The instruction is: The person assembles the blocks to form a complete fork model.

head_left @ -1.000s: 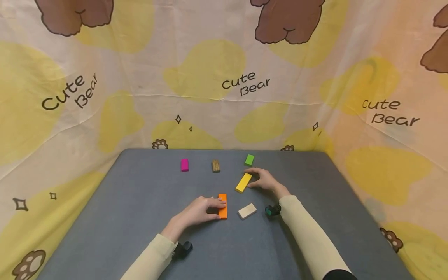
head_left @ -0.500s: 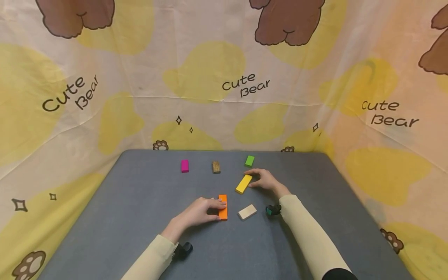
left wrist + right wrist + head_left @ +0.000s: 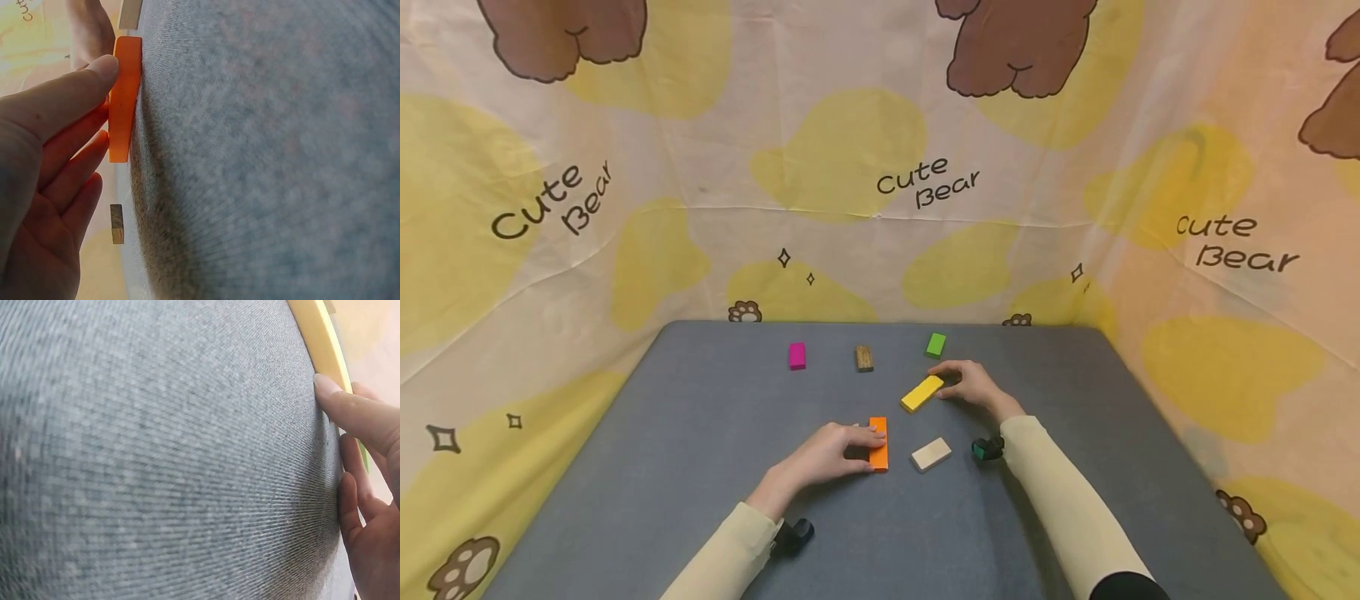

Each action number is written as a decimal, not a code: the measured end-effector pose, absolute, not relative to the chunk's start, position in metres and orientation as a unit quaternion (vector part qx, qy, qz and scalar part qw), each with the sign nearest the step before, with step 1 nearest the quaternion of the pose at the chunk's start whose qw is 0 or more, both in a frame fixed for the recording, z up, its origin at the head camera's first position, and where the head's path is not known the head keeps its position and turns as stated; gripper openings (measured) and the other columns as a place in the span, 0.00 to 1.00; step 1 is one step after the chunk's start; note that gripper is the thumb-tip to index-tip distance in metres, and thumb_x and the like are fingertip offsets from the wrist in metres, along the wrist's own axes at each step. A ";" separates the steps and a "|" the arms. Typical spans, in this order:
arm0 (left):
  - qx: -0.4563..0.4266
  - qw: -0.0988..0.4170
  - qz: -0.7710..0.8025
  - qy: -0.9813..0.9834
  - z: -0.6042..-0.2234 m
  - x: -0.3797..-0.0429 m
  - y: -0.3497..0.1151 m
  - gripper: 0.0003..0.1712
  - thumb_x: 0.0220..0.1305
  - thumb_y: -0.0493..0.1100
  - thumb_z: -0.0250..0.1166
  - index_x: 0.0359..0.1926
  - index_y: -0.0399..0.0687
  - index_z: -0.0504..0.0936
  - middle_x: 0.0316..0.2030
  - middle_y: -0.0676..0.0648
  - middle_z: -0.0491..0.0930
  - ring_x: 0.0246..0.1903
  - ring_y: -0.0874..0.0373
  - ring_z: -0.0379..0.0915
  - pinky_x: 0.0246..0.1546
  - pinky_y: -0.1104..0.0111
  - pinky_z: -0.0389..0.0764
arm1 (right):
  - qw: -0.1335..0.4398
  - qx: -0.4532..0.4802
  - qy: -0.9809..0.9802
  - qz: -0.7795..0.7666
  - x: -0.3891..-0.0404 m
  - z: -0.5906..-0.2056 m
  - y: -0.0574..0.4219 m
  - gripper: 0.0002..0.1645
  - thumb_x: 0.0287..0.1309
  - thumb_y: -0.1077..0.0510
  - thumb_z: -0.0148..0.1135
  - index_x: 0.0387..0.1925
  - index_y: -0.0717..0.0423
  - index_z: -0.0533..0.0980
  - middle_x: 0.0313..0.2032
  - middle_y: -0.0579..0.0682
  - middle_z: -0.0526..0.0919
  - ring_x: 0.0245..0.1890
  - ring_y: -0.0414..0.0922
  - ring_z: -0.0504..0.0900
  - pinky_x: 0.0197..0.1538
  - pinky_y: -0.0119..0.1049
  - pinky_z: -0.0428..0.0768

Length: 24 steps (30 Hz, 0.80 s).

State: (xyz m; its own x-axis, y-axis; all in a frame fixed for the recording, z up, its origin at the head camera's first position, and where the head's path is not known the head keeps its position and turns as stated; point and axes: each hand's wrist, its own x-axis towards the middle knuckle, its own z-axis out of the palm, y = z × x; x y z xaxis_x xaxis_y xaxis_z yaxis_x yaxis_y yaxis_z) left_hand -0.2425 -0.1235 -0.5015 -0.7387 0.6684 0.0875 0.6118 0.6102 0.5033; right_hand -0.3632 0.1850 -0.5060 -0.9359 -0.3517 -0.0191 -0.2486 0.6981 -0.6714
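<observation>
In the head view my left hand pinches an orange block that lies on the table, its long side running front to back. The left wrist view shows the thumb at one end of this orange block and the fingertips along its side. My right hand holds the near right end of a yellow block between thumb and fingers. In the right wrist view the thumb touches the lower edge of the yellow block; its far end is out of frame. The yellow block lies slanted, beyond and right of the orange one.
A cream block lies right of the orange one. Farther back stand a magenta block, a brown wood-grain block and a green block. The grey table ends at a printed cloth behind.
The yellow block has turned clockwise, its near end shifting slightly left and its far end to the right with my right hand. My left hand and the orange block stay put.
</observation>
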 end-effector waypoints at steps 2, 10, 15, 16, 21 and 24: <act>0.357 0.055 0.259 0.896 -0.501 -0.242 -0.123 0.25 0.59 0.51 0.69 0.58 0.59 0.80 0.58 0.56 0.80 0.62 0.59 0.74 0.65 0.52 0.72 | 0.069 -0.161 0.918 -0.357 -0.363 -0.507 0.186 0.25 0.49 0.61 0.72 0.52 0.48 0.81 0.55 0.50 0.83 0.59 0.51 0.77 0.65 0.52 0.73; 0.353 0.059 0.264 0.895 -0.501 -0.242 -0.123 0.25 0.59 0.51 0.69 0.58 0.59 0.80 0.58 0.55 0.80 0.62 0.59 0.74 0.66 0.52 0.72 | 0.047 -0.163 0.920 -0.354 -0.362 -0.509 0.188 0.22 0.48 0.60 0.73 0.49 0.49 0.82 0.51 0.51 0.85 0.53 0.50 0.81 0.58 0.49 0.80; 0.356 0.055 0.268 0.894 -0.503 -0.244 -0.124 0.25 0.58 0.51 0.69 0.58 0.60 0.80 0.58 0.56 0.81 0.62 0.60 0.74 0.65 0.53 0.72 | 0.048 -0.159 0.918 -0.361 -0.361 -0.508 0.189 0.21 0.49 0.59 0.73 0.48 0.49 0.82 0.50 0.52 0.85 0.52 0.50 0.81 0.59 0.49 0.79; 0.356 0.055 0.269 0.893 -0.503 -0.244 -0.124 0.25 0.58 0.51 0.69 0.58 0.60 0.80 0.58 0.56 0.80 0.62 0.60 0.74 0.66 0.53 0.72 | 0.049 -0.160 0.918 -0.361 -0.360 -0.508 0.189 0.21 0.49 0.59 0.73 0.48 0.49 0.82 0.50 0.52 0.85 0.52 0.50 0.81 0.59 0.49 0.79; 0.356 0.058 0.270 0.893 -0.503 -0.244 -0.124 0.26 0.58 0.52 0.69 0.59 0.60 0.79 0.58 0.56 0.80 0.63 0.59 0.74 0.66 0.52 0.72 | 0.048 -0.160 0.919 -0.357 -0.358 -0.508 0.189 0.21 0.48 0.58 0.74 0.47 0.50 0.81 0.49 0.52 0.85 0.52 0.49 0.82 0.58 0.49 0.80; 0.353 0.061 0.269 0.894 -0.503 -0.244 -0.125 0.26 0.59 0.52 0.69 0.59 0.60 0.79 0.58 0.56 0.80 0.63 0.59 0.74 0.66 0.52 0.71 | 0.047 -0.154 0.919 -0.359 -0.357 -0.509 0.189 0.21 0.48 0.57 0.74 0.47 0.49 0.81 0.48 0.51 0.86 0.51 0.49 0.82 0.58 0.48 0.80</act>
